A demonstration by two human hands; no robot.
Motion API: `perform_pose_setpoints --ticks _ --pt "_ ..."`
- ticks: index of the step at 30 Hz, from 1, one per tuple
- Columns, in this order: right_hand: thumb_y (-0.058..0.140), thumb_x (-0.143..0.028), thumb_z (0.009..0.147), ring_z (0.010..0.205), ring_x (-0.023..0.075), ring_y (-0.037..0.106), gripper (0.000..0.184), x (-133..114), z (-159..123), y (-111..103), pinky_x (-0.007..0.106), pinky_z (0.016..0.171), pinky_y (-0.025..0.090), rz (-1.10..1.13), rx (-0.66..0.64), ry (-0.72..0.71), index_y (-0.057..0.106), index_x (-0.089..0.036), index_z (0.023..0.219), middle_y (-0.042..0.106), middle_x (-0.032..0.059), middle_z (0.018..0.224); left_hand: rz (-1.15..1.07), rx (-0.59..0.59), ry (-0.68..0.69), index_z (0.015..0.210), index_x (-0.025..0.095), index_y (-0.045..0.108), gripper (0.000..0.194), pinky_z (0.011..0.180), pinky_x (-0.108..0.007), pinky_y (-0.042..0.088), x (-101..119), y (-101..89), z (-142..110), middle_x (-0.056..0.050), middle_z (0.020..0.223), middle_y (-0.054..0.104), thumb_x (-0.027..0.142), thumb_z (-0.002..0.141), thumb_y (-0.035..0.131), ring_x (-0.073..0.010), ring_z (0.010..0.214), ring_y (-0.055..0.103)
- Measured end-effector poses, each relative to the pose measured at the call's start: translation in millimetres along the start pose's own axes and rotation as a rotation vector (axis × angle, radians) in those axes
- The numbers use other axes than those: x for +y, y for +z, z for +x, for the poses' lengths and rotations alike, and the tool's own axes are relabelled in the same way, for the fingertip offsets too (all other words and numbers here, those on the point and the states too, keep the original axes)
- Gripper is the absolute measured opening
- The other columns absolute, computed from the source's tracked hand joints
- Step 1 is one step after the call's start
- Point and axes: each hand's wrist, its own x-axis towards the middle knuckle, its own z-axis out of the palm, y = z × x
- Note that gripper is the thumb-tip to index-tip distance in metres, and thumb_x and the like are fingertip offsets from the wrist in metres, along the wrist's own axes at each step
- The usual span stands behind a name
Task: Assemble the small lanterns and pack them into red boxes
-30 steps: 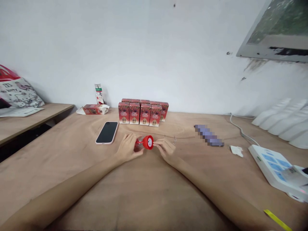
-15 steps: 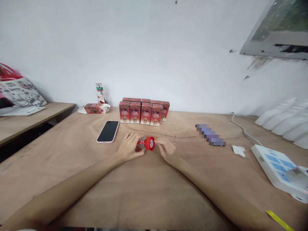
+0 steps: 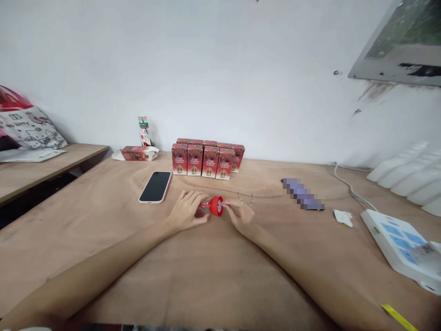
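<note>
Lying on its side above the table, a small clear ornament with a red round base (image 3: 216, 206) is gripped by my left hand (image 3: 188, 210), whose fingers wrap round the clear part and hide most of it. The grey underside of the base faces right. My right hand (image 3: 241, 212) has thumb and forefinger pinched together at the middle of that underside; whatever is between the fingertips is too small to make out. Just behind my right hand lie thin bent metal pieces (image 3: 252, 199).
Several red printed boxes (image 3: 209, 162) stand in rows near the wall. A phone (image 3: 155, 187) lies left, with an opened box (image 3: 138, 153) and a bottle (image 3: 144, 131) behind it. To the right are a blurred purple item (image 3: 303, 194), crumpled tissue (image 3: 342, 218) and a white device (image 3: 394, 243).
My right fingertips have come in closer against the underside of the red base, which has turned slightly further to the right. My left hand keeps its hold. The whole view has shifted slightly.
</note>
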Motion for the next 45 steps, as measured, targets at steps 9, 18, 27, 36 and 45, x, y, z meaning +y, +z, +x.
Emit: perform_pose_setpoints --ticks 9,18,27,36,45 --pt "0.050 -0.008 0.086 0.076 0.0165 0.067 0.022 0.2 1.6 -0.9 0.030 0.067 0.054 0.033 0.000 -0.033 0.054 -0.023 0.102 0.069 0.0036 0.080 -0.030 -0.010 0.026 0.113 0.015 0.053 0.041 0.081 -0.036 0.037 -1.4 -0.6 -1.2 -0.011 0.108 0.066 0.041 0.081 0.051 -0.0239 0.094 0.060" --pt "0.042 -0.010 0.091 0.083 0.0158 0.068 0.025 0.7 1.6 -1.7 0.030 0.071 0.056 0.063 -0.049 -0.062 0.056 -0.022 0.106 0.071 0.0052 0.087 -0.059 -0.009 -0.003 0.113 0.016 0.054 0.043 0.080 -0.036 0.037 -2.1 0.4 -2.1 -0.011 0.108 0.066 0.043 0.080 0.052 -0.0240 0.093 0.061" --pt "0.046 -0.011 0.089 0.084 0.0154 0.067 0.021 4.5 -2.1 0.8 0.029 0.073 0.056 0.044 0.000 0.064 0.054 -0.023 0.104 0.068 0.0039 0.087 -0.048 -0.012 0.004 0.113 0.017 0.053 0.042 0.081 -0.037 0.035 -2.4 1.1 -2.0 -0.010 0.109 0.066 0.042 0.080 0.053 -0.0237 0.094 0.061" --pt "0.045 -0.008 0.088 0.078 0.0141 0.066 0.018 1.6 2.2 0.8 0.027 0.068 0.053 0.038 -0.002 0.017 0.051 -0.022 0.097 0.066 0.0037 0.082 0.001 0.032 0.020 0.111 0.015 0.054 0.039 0.075 -0.036 0.034 -2.0 0.8 -1.2 -0.009 0.104 0.067 0.040 0.081 0.053 -0.0221 0.085 0.061" --pt "0.034 -0.006 0.089 0.072 0.0109 0.060 0.020 5.4 -3.4 3.5 0.023 0.061 0.050 0.094 -0.073 0.032 0.038 -0.023 0.079 0.061 0.0034 0.081 -0.005 0.073 0.072 0.103 0.015 0.056 0.038 0.074 -0.034 0.033 -5.5 2.9 -2.4 -0.007 0.099 0.068 0.042 0.077 0.059 -0.0203 0.084 0.061"
